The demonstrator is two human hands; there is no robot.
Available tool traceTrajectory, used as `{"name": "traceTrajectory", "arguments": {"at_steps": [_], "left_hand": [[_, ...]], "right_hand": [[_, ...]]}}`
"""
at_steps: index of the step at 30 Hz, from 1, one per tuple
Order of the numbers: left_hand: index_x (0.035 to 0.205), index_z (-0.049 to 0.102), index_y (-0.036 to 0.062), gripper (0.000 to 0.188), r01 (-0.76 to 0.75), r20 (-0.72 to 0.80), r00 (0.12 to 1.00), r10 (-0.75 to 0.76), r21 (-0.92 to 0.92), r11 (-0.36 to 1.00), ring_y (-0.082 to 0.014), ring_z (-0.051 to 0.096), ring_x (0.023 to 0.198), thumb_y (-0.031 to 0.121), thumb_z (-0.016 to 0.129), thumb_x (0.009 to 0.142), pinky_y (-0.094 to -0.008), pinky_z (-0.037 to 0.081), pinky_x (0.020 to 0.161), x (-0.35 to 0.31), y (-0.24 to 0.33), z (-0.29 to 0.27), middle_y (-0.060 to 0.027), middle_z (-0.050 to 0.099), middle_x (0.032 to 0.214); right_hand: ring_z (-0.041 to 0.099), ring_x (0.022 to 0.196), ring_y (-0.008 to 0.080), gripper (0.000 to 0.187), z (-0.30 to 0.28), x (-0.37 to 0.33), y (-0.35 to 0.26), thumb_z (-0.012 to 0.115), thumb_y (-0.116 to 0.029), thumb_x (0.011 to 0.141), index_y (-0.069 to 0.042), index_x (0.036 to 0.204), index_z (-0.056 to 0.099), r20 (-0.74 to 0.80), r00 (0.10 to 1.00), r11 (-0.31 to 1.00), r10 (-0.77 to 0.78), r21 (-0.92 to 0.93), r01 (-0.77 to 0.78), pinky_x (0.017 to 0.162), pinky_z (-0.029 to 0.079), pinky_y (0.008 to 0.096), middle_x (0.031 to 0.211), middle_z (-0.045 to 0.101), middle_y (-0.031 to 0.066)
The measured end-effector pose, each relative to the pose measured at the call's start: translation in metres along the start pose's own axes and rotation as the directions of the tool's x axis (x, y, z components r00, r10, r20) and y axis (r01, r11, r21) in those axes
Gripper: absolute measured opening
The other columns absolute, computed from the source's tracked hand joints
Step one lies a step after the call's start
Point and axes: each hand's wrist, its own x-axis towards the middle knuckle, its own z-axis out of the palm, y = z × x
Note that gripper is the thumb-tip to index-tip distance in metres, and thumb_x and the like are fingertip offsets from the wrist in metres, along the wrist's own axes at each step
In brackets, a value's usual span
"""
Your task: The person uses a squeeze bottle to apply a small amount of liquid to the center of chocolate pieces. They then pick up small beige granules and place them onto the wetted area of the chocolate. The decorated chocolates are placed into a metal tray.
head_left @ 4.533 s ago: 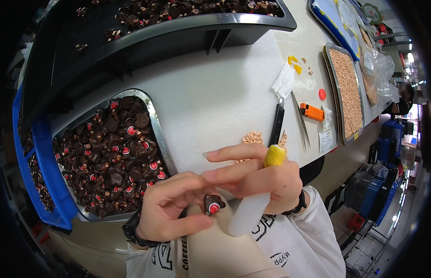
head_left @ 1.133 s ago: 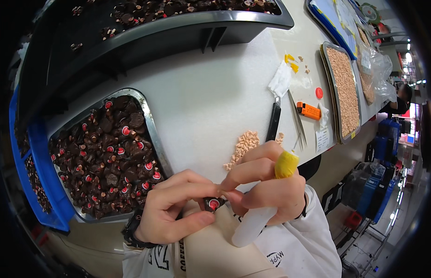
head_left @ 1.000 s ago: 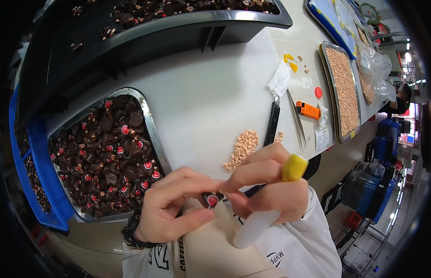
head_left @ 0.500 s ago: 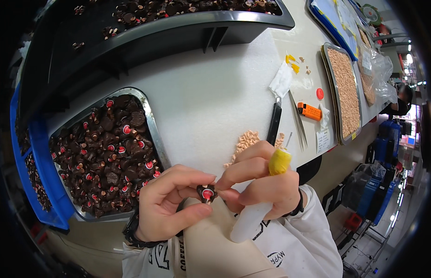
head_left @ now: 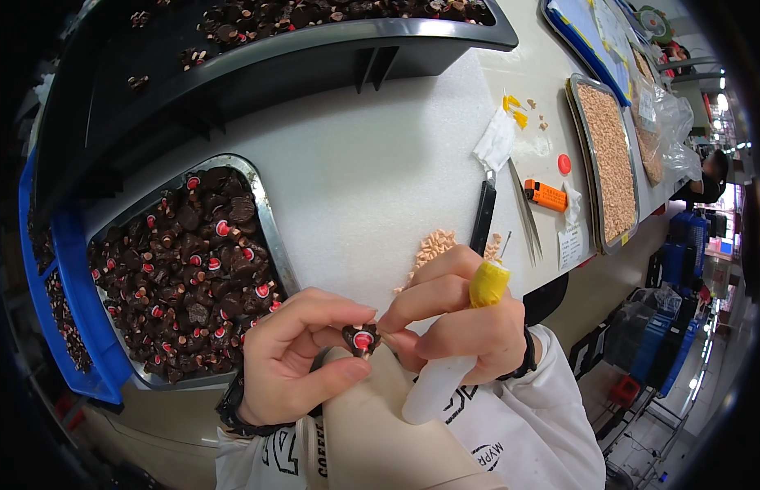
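Between the thumb and fingers of my left hand (head_left: 294, 355) is a small dark brown figurine (head_left: 360, 338) with a round red and white patch facing up. The fingertips of my right hand (head_left: 470, 335) are pinched together at its right side; whatever tiny piece they may hold is too small to make out. That same hand also grips a white squeeze bottle (head_left: 435, 390), with yellow wrapping (head_left: 488, 284) round its neck and a thin needle tip pointing away from me. Just beyond my right hand lies a pile of small tan pieces (head_left: 434, 247), partly hidden by the fingers.
On the left stands a metal tray (head_left: 269, 220) heaped with similar brown figurines, beside a blue bin (head_left: 98, 327). A large black tray (head_left: 314, 45) spans the far side. To the right lie a black-handled tool (head_left: 483, 214), tweezers (head_left: 525, 211), an orange lighter (head_left: 546, 195) and a tray of tan pieces (head_left: 579, 122).
Both hands have shifted very slightly left with the figurine and the bottle. The figurine is turned a little in my left fingers. Nothing else has visibly moved.
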Motion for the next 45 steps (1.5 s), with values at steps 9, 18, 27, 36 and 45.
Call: {"name": "traceTrajectory", "arguments": {"at_steps": [9, 18, 27, 36, 45], "left_hand": [[0.11, 0.05, -0.0099, 0.038, -0.01, 0.025, 1.0, 0.009, 0.011, 1.0, -0.0158, 0.057, 0.093, -0.01, 0.062, 0.073, -0.0259, 0.048, 0.083, 0.0, -0.001, -0.001, -0.0141, 0.052, 0.104], [0.116, 0.046, -0.0122, 0.04, -0.015, -0.066, 0.998, 0.014, -0.013, 1.0, -0.0173, 0.055, 0.098, -0.012, 0.055, 0.077, -0.026, 0.046, 0.084, -0.001, -0.002, 0.003, -0.0146, 0.049, 0.108], [0.115, 0.048, -0.0116, 0.041, -0.116, 0.019, 0.993, 0.115, 0.06, 0.991, -0.0197, 0.055, 0.098, -0.009, 0.059, 0.075, -0.0293, 0.045, 0.085, 0.001, -0.001, -0.001, -0.0165, 0.049, 0.109], [0.118, 0.043, -0.0103, 0.046, 0.004, -0.046, 0.999, -0.005, -0.034, 0.999, -0.0183, 0.056, 0.097, -0.008, 0.061, 0.075, -0.0298, 0.047, 0.084, -0.004, 0.0, 0.003, -0.0156, 0.054, 0.107], [0.121, 0.037, -0.0103, 0.049, 0.058, 0.032, 0.998, -0.053, -0.206, 0.977, -0.0197, 0.054, 0.103, -0.01, 0.056, 0.076, -0.0315, 0.046, 0.087, -0.003, 0.004, 0.002, -0.0174, 0.052, 0.109]], "right_hand": [[0.051, 0.073, 0.0184, 0.021, -0.002, 0.001, -0.001, 0.072, 0.002, 0.061, -0.009, 0.059, 0.055, 0.059, 0.996, 0.997, 0.069, 0.025, -0.071, 0.064, 0.041, 0.0282, 0.081, 0.063, 0.0024], [0.057, 0.069, 0.0247, 0.024, -0.001, 0.0, 0.008, 0.071, -0.005, 0.063, -0.003, 0.08, 0.054, 0.065, 0.995, 0.995, -0.07, 0.075, 0.065, 0.061, 0.045, 0.0311, 0.08, 0.06, 0.0101], [0.058, 0.07, 0.0252, 0.017, 0.012, -0.005, 0.007, 0.066, 0.002, 0.067, -0.006, 0.072, 0.051, -0.175, 0.981, 0.936, 0.082, 0.353, -0.016, 0.07, 0.043, 0.0328, 0.084, 0.062, 0.0117], [0.056, 0.068, 0.0245, 0.024, 0.018, -0.005, 0.009, 0.07, -0.002, 0.067, -0.008, 0.079, 0.051, -0.193, 0.981, 0.95, 0.012, 0.308, 0.049, 0.069, 0.043, 0.0325, 0.081, 0.062, 0.0075], [0.054, 0.076, 0.0253, 0.025, 0.018, -0.007, 0.008, 0.071, -0.001, 0.065, -0.007, 0.079, 0.051, -0.17, 0.985, 0.907, 0.012, 0.416, 0.061, 0.067, 0.045, 0.0315, 0.08, 0.061, 0.0079]]}}
